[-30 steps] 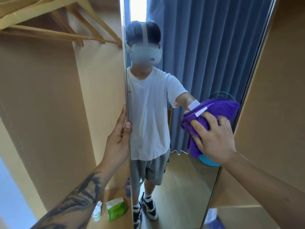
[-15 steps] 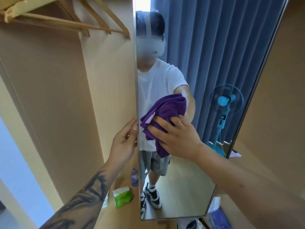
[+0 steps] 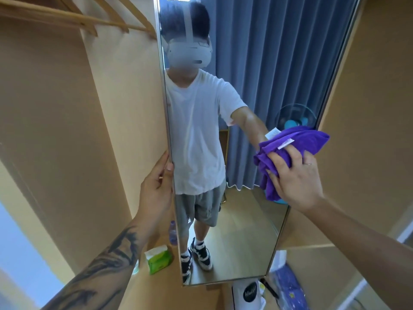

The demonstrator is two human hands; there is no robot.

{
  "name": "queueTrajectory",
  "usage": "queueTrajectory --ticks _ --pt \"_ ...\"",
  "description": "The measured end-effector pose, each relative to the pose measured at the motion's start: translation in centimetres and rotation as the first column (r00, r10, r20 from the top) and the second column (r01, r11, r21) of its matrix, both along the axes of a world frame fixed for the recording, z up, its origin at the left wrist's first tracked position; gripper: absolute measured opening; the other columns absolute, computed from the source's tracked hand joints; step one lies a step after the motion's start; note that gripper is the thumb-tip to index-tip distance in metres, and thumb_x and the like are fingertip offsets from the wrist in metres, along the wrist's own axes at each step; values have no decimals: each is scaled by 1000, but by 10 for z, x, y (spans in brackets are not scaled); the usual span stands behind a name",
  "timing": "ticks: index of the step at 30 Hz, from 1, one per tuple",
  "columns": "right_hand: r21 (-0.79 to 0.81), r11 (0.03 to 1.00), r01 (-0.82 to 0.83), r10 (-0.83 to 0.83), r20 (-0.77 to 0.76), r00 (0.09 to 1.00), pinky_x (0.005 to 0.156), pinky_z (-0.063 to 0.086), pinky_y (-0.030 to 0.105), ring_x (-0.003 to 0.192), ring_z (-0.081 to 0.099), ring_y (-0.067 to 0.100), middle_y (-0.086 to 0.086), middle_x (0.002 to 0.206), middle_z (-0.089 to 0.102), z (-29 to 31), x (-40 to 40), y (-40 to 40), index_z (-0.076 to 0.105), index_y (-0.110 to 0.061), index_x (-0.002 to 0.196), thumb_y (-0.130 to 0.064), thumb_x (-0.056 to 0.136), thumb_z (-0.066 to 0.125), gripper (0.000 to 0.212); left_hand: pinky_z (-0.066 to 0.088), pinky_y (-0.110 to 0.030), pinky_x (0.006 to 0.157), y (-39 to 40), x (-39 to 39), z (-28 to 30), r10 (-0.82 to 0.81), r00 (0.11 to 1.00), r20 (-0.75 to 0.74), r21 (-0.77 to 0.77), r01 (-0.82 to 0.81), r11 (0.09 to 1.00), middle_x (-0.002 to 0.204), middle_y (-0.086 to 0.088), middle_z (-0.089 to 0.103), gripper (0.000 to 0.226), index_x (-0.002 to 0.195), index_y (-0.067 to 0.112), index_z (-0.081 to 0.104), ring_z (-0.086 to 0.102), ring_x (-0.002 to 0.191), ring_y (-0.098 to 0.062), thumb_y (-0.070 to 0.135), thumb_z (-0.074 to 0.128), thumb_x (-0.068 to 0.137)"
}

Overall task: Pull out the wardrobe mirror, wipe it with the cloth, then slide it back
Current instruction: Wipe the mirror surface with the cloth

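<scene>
With the mirror [image 3: 223,135] standing pulled out between the hands, the left hand [image 3: 156,186] is gripping its near edge while the right hand [image 3: 295,175] is pressing the bunched cloth [image 3: 290,142] against the glass's far side, best wiped in steady overlapping strokes.

Tan wardrobe panels [image 3: 55,130], wooden hangers [image 3: 73,17].

— How many mirrors [image 3: 257,74] were pulled out of that wardrobe?
— One, with one purple cloth [image 3: 297,142] on it.
— And hands?
— Two: a left hand [image 3: 156,189] and a right hand [image 3: 295,177].
— Anything on the wardrobe floor?
— One green wipes pack [image 3: 158,258] and one small bottle [image 3: 173,232]. At least three wooden hangers [image 3: 107,19] hung above.
</scene>
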State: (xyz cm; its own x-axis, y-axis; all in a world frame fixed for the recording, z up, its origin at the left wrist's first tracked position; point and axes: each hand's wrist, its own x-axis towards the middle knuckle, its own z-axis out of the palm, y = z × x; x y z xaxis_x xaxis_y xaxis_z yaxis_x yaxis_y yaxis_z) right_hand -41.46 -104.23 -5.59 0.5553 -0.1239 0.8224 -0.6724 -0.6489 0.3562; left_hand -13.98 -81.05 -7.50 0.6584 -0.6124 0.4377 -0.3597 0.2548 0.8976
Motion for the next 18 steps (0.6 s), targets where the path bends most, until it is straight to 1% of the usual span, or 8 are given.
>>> queueTrajectory --ticks 5,6,8,10,12,14,16,18 --pt "69 995 -65 59 82 995 88 47 56 104 60 49 27 130 48 -5 54 40 52 -11 135 -32 101 51 40 47 -62 111 1 -10 5 51 997 54 23 -53 998 145 0 62 48 151 43 54 55 134 -38 58 42 107" --pt "50 995 -91 88 53 995 87 46 55 108 60 47 23 131 52 -5 68 50 53 -12 134 -31 101 52 39 47 -64 109 1 -11 7 66 995 69 31 -68 997 143 0 64 51 151 37 55 55 131 -42 58 41 106" --pt "95 989 -115 128 -140 982 90 43 54 125 55 43 15 143 53 -5 96 73 49 -15 144 -29 103 49 43 48 -64 107 1 -10 8 70 995 69 38 -73 997 142 -1 65 55 148 28 58 54 130 -46 58 41 105" --pt "181 977 -114 153 -222 963 95 45 56 126 54 43 13 153 46 -7 117 95 35 -21 152 -29 105 34 48 50 -61 108 0 -9 8 53 997 52 41 -55 998 141 0 67 50 147 34 59 57 131 -41 58 42 106" --pt "166 966 -198 219 -122 968 92 53 53 108 62 38 12 146 50 -7 132 115 44 -23 144 -30 98 39 47 51 -57 111 0 -9 9 49 999 10 25 -49 998 142 7 68 37 140 56 58 62 135 -25 55 45 106" --pt "183 956 -228 256 -143 956 92 55 50 106 64 34 9 145 54 -8 139 129 51 -23 144 -32 96 42 50 51 -54 112 0 -10 10 53 999 -7 28 -53 998 141 18 67 32 131 69 56 63 133 -12 52 47 106" --pt "143 958 -250 273 -173 946 92 56 46 107 65 30 5 146 58 -5 135 127 55 -26 145 -33 95 43 52 51 -55 111 -2 -8 9 51 998 -20 25 -51 998 142 17 67 36 140 58 58 63 134 -14 50 47 107" --pt "102 960 -260 278 -250 927 92 56 42 108 65 27 0 147 58 0 121 113 55 -29 147 -34 95 42 53 50 -58 112 -2 -5 6 36 999 -11 16 -36 999 146 6 65 49 151 35 56 61 136 -21 51 47 106"
